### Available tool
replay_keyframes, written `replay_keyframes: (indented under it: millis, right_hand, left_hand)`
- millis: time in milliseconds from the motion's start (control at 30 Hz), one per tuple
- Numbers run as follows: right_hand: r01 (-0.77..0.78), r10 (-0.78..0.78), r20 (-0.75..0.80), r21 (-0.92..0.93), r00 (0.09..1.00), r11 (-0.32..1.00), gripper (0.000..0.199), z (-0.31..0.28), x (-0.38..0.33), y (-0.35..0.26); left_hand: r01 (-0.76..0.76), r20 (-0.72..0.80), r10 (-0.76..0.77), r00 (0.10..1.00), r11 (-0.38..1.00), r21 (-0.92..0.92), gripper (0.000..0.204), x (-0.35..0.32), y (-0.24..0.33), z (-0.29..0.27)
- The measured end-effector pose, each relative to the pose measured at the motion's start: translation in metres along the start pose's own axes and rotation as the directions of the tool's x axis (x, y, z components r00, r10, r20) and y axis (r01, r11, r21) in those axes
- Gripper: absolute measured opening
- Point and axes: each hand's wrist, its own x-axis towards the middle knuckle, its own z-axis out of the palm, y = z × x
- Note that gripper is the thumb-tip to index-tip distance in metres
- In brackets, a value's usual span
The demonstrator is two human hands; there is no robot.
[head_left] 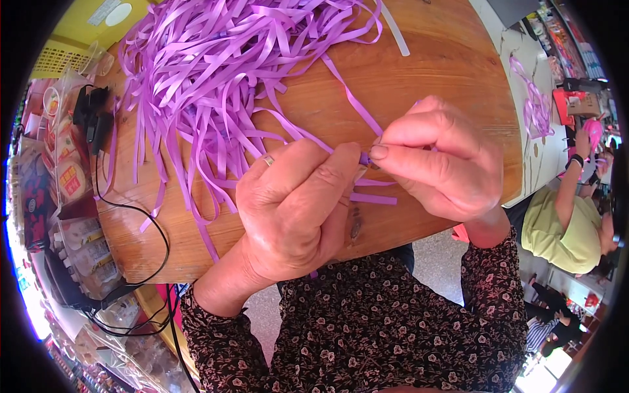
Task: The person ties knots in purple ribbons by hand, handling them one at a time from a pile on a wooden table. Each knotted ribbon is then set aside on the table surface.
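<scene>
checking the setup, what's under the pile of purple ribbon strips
The pile of purple strips lies on a round wooden table. Whatever sits beneath its thick middle is covered.

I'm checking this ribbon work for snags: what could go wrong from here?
1. The purple ribbon strip pinched between the left hand and right hand runs back into the tangled ribbon pile; pulling might drag others along.
2. Loose strips lie near the table edge and could slide off.

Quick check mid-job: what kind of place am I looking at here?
Probably a small shop or market stall used for handwork: a wooden table heaped with purple ribbon strips, packaged goods stacked at left, another person seated nearby.
</scene>
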Motion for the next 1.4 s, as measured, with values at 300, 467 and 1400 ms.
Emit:
replay_keyframes:
  millis: [300,467,1400]
  right_hand:
    - [-0.087,0.082,0.04,0.131,0.996,0.988,0.022,-0.002,-0.005,0.008]
    - [-0.171,0.171,0.013,0.173,0.985,0.97,0.023,0.001,-0.008,0.014]
    - [-0.114,0.11,0.057,0.073,0.992,0.991,0.024,-0.011,-0.005,0.01]
  left_hand:
    - [0.187,0.046,-0.181,0.982,0.946,-0.266,0.011,0.004,0.001,0.002]
    - [0.292,0.073,-0.291,0.954,0.84,-0.457,0.007,0.003,-0.003,0.009]
    - [0.454,0.286,-0.361,0.888,0.584,-0.673,0.008,-0.005,-0.007,0.021]
